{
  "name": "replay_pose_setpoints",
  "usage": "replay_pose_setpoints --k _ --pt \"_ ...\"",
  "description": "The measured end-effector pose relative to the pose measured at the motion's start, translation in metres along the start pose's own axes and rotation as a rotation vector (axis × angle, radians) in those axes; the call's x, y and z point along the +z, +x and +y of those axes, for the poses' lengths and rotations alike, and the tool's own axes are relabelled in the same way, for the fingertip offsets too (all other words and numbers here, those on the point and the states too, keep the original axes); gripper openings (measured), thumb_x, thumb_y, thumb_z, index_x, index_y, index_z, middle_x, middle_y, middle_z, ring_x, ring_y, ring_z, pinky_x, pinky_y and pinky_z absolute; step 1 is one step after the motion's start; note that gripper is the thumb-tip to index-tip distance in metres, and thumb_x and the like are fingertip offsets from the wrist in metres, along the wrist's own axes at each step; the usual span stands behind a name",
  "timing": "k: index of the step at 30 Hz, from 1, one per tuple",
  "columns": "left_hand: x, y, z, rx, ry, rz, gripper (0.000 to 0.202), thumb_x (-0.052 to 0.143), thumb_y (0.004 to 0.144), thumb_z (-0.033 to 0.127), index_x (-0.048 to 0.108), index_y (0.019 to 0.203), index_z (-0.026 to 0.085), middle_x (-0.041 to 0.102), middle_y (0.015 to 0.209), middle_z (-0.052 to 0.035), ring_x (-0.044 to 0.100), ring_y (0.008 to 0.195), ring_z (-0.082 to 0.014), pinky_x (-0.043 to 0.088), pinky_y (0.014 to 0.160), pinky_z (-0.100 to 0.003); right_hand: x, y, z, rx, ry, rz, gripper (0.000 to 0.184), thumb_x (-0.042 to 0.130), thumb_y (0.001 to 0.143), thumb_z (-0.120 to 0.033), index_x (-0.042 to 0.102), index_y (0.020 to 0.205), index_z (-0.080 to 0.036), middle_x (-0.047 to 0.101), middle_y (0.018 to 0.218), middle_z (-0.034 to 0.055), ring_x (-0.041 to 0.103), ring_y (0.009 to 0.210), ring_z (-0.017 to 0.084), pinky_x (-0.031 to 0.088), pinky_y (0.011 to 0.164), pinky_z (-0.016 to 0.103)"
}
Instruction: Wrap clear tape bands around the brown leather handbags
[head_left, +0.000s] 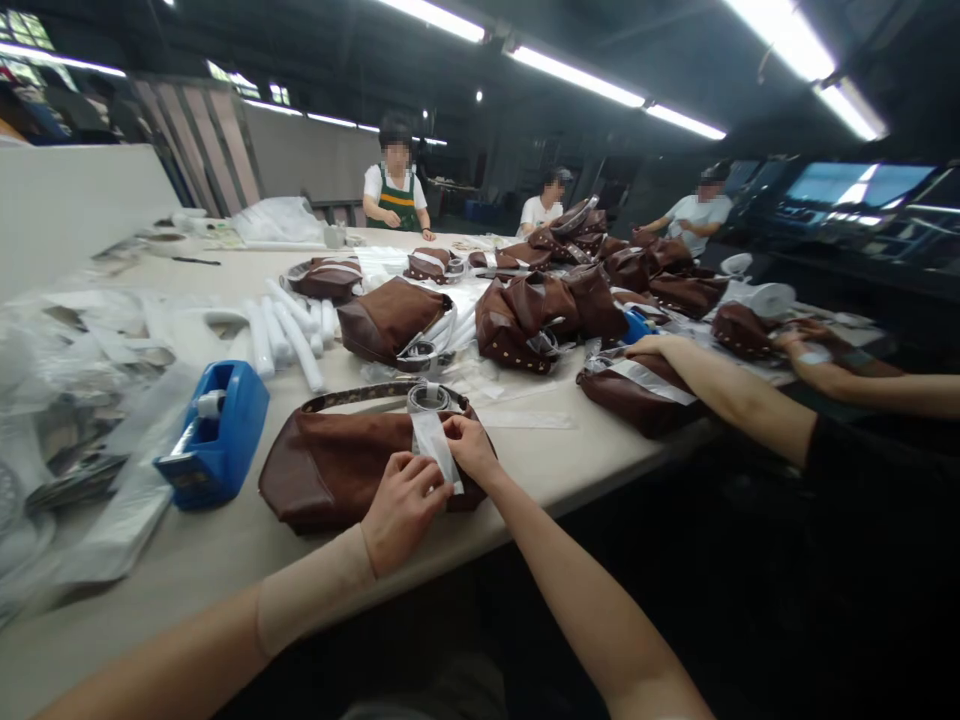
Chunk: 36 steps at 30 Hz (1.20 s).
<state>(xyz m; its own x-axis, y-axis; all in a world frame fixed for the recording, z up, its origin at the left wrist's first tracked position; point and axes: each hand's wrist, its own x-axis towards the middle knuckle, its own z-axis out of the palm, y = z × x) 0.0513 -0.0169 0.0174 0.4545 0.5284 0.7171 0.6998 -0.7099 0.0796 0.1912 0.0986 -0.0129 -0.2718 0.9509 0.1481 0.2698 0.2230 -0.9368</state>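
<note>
Left hand [403, 512], right hand [471, 447] on white strip [433, 450], brown leather handbag [322, 478].
Fingers of both hands grasping strip between them. Blue tape dispenser [217, 432] near bag.

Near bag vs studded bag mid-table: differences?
The near bag lies low and flat; the studded bag sits bunched in folds. Metal studs line the studded bag's lower edge; none show on the near bag. The left hand and right hand touch the near bag, not the studded bag. Both are brown.
</note>
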Motion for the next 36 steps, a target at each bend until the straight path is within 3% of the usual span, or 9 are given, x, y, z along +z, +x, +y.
replay_pose_setpoints --k 3,6,14,20,25,30,33,36 --pt "0.006 -0.018 -0.004 0.021 -0.012 0.023 0.016 0.048 0.094 0.012 0.064 0.097 0.017 0.065 0.098 -0.0067 0.059 0.102 -0.0203 0.043 0.089 -0.039 0.001 0.005 0.002 0.030 0.011 -0.022 0.011 0.066 0.065 -0.024 0.061 0.068 -0.016 0.063 0.066 -0.0002 0.056 0.060 0.013 0.044 0.058 0.023" --pt "0.008 -0.024 -0.010 0.068 -0.040 0.001 0.016 0.048 0.095 0.010 0.062 0.101 0.015 0.067 0.105 -0.0060 0.061 0.105 -0.0175 0.046 0.094 -0.035 0.002 0.009 0.003 0.067 0.022 -0.048 0.009 0.066 0.065 -0.022 0.059 0.068 -0.016 0.060 0.061 -0.0017 0.054 0.053 0.011 0.042 0.052 0.022" --pt "0.008 -0.032 -0.012 0.078 0.008 -0.007 0.016 0.048 0.095 0.012 0.062 0.102 0.012 0.070 0.104 -0.0075 0.066 0.102 -0.0192 0.056 0.084 -0.031 0.001 0.013 -0.003 0.132 -0.012 -0.086 0.008 0.064 0.066 -0.015 0.057 0.070 -0.016 0.058 0.056 -0.0030 0.055 0.046 0.010 0.038 0.041 0.018" --pt "0.008 -0.037 -0.015 0.086 0.009 -0.062 0.022 0.042 0.097 0.013 0.063 0.105 0.013 0.070 0.107 -0.0087 0.066 0.105 -0.0188 0.057 0.086 -0.030 0.003 0.011 -0.010 0.129 -0.048 -0.059 0.008 0.064 0.068 -0.013 0.057 0.068 -0.016 0.059 0.058 -0.0025 0.057 0.046 0.011 0.039 0.041 0.019" --pt "0.014 -0.046 -0.011 0.097 0.092 -0.144 0.027 0.040 0.095 0.009 0.062 0.111 0.007 0.067 0.115 -0.0130 0.061 0.113 -0.0228 0.054 0.096 -0.035 0.005 0.008 -0.013 0.081 -0.029 0.033 0.017 0.065 0.069 -0.014 0.051 0.076 -0.019 0.058 0.063 -0.0050 0.054 0.042 0.009 0.039 0.041 0.019" --pt "0.012 -0.060 -0.004 0.082 0.196 -0.296 0.041 0.039 0.091 0.008 0.053 0.129 0.004 0.050 0.138 -0.0194 0.042 0.134 -0.0300 0.042 0.109 -0.044 0.004 0.009 -0.010 0.102 0.081 0.056 0.014 0.060 0.076 -0.024 0.049 0.085 -0.019 0.057 0.059 -0.0052 0.053 0.039 0.010 0.037 0.037 0.020" --pt "0.010 -0.065 -0.003 0.060 0.259 -0.345 0.045 0.042 0.090 0.010 0.050 0.134 0.007 0.043 0.145 -0.0192 0.035 0.138 -0.0332 0.039 0.110 -0.047 -0.005 0.014 -0.008 0.116 0.157 0.076 0.021 0.061 0.074 -0.029 0.051 0.088 -0.017 0.061 0.067 -0.0023 0.058 0.046 0.011 0.041 0.039 0.020" --pt "0.009 -0.066 -0.005 0.083 0.283 -0.359 0.047 0.041 0.089 0.008 0.049 0.135 0.008 0.042 0.146 -0.0187 0.037 0.137 -0.0324 0.038 0.110 -0.045 -0.025 0.018 -0.013 0.105 0.201 0.187 0.029 0.065 0.070 -0.033 0.051 0.088 -0.016 0.061 0.074 -0.0010 0.060 0.054 0.011 0.043 0.043 0.019"
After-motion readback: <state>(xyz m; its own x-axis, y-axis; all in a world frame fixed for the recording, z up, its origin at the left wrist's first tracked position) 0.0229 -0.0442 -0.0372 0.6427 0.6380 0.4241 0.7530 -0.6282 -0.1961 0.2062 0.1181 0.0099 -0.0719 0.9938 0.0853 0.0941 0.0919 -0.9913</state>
